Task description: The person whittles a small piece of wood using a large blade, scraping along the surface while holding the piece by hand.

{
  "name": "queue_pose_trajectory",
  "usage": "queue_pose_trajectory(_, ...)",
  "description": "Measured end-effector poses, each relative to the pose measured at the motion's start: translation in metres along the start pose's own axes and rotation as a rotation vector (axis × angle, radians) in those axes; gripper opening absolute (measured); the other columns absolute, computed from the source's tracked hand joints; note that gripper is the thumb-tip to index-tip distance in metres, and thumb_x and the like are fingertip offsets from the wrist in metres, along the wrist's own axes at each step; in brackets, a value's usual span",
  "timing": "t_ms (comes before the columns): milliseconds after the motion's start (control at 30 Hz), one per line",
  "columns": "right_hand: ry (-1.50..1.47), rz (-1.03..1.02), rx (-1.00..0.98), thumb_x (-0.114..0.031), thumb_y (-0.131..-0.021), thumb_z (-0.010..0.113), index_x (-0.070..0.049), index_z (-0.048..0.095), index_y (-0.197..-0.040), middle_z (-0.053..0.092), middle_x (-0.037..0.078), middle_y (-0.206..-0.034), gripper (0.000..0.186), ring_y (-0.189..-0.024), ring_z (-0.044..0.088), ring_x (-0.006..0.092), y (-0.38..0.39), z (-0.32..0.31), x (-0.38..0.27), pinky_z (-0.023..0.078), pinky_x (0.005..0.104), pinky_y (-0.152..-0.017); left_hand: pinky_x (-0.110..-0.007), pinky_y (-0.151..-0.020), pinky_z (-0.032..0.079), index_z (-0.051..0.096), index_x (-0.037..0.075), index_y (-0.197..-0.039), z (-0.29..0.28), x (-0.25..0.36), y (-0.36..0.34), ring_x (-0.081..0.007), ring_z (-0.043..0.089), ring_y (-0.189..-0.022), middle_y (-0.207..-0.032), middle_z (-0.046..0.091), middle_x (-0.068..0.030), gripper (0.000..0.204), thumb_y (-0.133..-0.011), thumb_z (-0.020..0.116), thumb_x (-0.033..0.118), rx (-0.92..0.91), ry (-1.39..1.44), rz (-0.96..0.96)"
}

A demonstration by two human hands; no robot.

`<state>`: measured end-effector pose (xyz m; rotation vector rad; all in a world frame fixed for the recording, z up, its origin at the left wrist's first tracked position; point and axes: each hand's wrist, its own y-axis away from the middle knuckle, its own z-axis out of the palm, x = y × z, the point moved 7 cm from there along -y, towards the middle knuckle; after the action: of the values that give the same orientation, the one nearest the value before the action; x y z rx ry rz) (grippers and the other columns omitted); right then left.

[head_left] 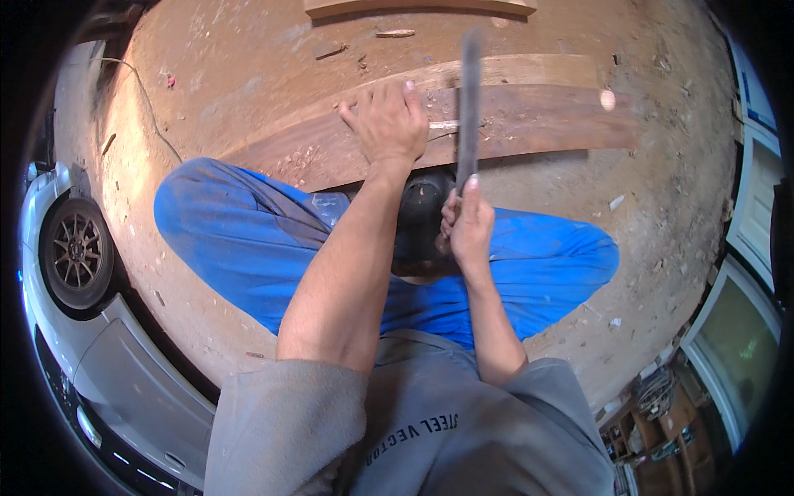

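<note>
My left hand (387, 124) lies on a reddish-brown wooden plank (529, 116), fingers stretched out and pressing on its top face. In my right hand (471, 227) is a long, narrow grey metal tool (469, 107), like a blade or a file, held upright in the view with its far end blurred. The fingers wrap round its near end, where a bit of brownish handle shows. It crosses over the plank just right of my left hand; whether it touches the wood I cannot tell. Chips and shavings (306, 161) lie on the plank's left part.
A paler board (538, 70) lies along the plank's far edge, and another wooden piece (422, 7) is farther off. My blue-trousered legs (240, 231) are folded on the dusty floor. A grey car (132, 355) stands at left, glazed frames (736, 347) and shelves (662, 430) at right.
</note>
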<state>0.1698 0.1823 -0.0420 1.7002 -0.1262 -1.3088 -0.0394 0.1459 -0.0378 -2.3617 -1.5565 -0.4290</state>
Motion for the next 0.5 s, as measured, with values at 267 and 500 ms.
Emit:
queue_pose_trajectory(267,0.239,-0.234,-0.035,-0.054,-0.112,0.038,-0.007,0.053,-0.074,0.044,0.000,-0.056,0.062,-0.049,0.046,0.0087,-0.011,-0.002,-0.002,0.036,0.0260,-0.046,-0.056,-0.104,0.029,0.072,0.011,-0.099,0.000,0.000,-0.001,-0.0303,0.060,-0.106,-0.102,0.072,-0.0090,0.035,-0.105,0.046,0.034,0.057,0.034,0.018)
queue_pose_trajectory(500,-0.084,0.023,-0.124,-0.061,-0.109,0.041,-0.005,0.054,-0.077,0.043,-0.001,-0.057,0.065,-0.048,0.044,0.0081,-0.010,-0.002,0.006,0.035,0.0256,-0.045,-0.054,-0.103,0.030,0.073,0.011,-0.094,0.001,-0.001,-0.002,-0.0299,0.061,-0.104,-0.098,0.072,-0.0098,0.037,-0.105,0.045,0.034,0.016,0.023,-0.013)
